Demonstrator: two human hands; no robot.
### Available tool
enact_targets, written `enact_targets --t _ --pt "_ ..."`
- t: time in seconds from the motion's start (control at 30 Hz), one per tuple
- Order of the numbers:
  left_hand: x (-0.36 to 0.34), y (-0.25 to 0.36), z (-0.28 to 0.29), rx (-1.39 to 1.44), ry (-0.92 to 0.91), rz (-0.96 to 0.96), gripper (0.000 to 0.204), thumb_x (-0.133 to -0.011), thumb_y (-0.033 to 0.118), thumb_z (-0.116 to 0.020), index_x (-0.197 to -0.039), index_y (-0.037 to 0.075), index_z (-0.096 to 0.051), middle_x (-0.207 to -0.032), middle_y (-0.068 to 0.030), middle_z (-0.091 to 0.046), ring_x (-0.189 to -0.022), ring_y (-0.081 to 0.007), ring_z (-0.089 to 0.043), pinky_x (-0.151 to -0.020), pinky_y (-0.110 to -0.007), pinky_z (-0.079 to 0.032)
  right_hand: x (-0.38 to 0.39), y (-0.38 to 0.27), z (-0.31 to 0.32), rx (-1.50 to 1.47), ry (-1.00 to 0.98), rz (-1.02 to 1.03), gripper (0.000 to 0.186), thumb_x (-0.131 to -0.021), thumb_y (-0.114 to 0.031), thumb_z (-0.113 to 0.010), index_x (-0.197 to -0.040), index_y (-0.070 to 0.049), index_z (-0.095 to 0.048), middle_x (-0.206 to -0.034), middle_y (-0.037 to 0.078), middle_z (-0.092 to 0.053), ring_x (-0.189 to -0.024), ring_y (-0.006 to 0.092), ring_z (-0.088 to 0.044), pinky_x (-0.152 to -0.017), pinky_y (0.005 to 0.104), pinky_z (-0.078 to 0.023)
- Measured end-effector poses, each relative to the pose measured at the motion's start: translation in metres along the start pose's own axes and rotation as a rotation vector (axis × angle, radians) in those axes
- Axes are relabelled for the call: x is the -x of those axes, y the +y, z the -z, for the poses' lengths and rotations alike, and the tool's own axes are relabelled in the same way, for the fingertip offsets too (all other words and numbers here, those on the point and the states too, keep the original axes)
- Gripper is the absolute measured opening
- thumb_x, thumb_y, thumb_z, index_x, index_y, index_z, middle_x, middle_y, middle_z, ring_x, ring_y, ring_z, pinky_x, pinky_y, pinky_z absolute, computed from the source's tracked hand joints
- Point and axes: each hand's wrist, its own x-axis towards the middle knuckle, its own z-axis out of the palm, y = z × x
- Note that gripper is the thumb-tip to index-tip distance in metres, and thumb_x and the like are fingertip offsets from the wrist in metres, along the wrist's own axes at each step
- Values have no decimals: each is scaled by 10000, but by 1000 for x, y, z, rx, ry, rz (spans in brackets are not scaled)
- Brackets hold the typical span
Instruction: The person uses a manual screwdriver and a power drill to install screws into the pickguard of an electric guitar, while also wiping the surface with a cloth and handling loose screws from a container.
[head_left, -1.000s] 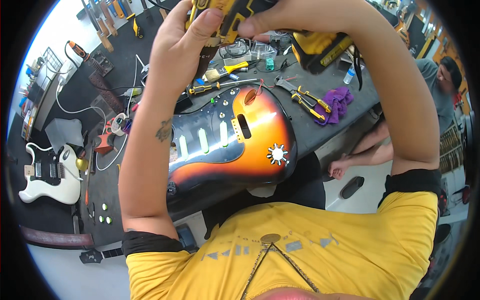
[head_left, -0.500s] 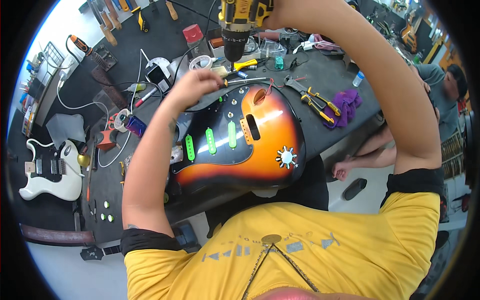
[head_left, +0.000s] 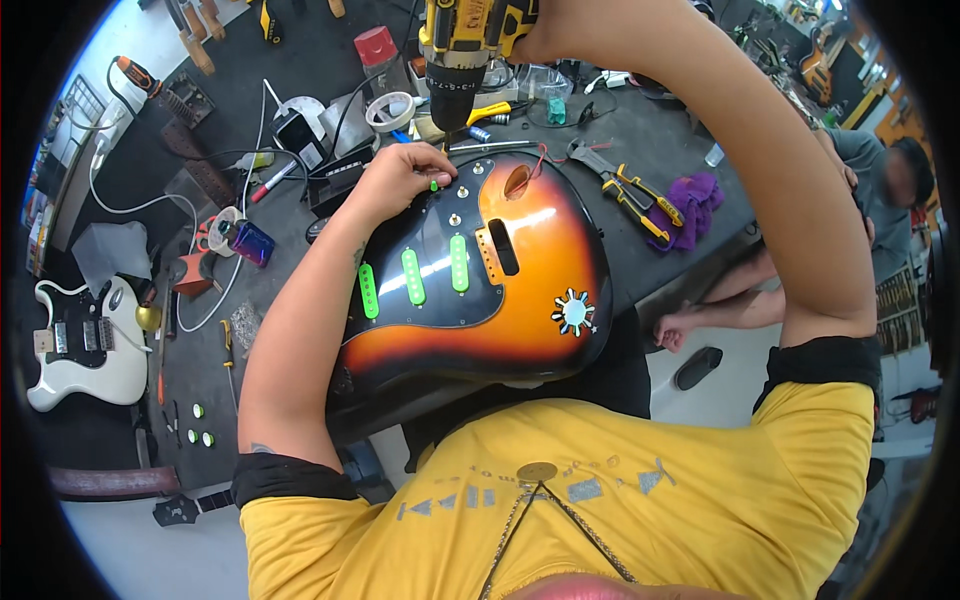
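Note:
A sunburst electric guitar body (head_left: 555, 260) with a black pickguard (head_left: 430, 235) and green pickup covers (head_left: 411, 277) lies before me. My right hand (head_left: 540, 38), cut off partly by the top edge, grips a yellow and black power drill (head_left: 462, 60) held bit down. The bit reaches to the far edge of the pickguard. Right beside its tip, my left hand (head_left: 400, 178) has its fingertips pinched together on the pickguard. What lies between them is too small to make out. A green switch tip (head_left: 435, 186) shows next to those fingers.
Pliers (head_left: 625, 195) and a purple cloth (head_left: 690, 212) lie right of the body. Behind it are a tape roll (head_left: 390, 112) and loose tools. Green-topped knobs (head_left: 194, 437) and a white guitar body (head_left: 90, 345) are at left. Another person (head_left: 870, 170) sits at right.
My left hand has come down onto the pickguard, its fingers now pinched by the bit. The drill has shifted slightly left and lower, its bit now at the pickguard's edge.

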Motion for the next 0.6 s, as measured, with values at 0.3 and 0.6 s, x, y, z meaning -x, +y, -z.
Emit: enact_targets --t 0.3,0.6 --pt "1 2 -3 -84 63 -51 114 -921 9 -739 -1028 -8 -776 -961 -51 -749 -898 -133 -682 -852 -288 -533 1 -9 -15 -72 -34 30 701 -725 -357 -859 -1134 64 -477 -872 279 -703 -885 456 -713 -759 498 -586" --pt "-2 -5 -4 -120 41 -93 201 -897 -15 -745 -1092 1 -790 -971 -70 -746 -969 -156 -697 -905 -282 -523 4 -1 -32 -72 0 94 694 -726 -362 -860 -1126 78 -502 -885 266 -715 -889 437 -720 -763 475 -593"
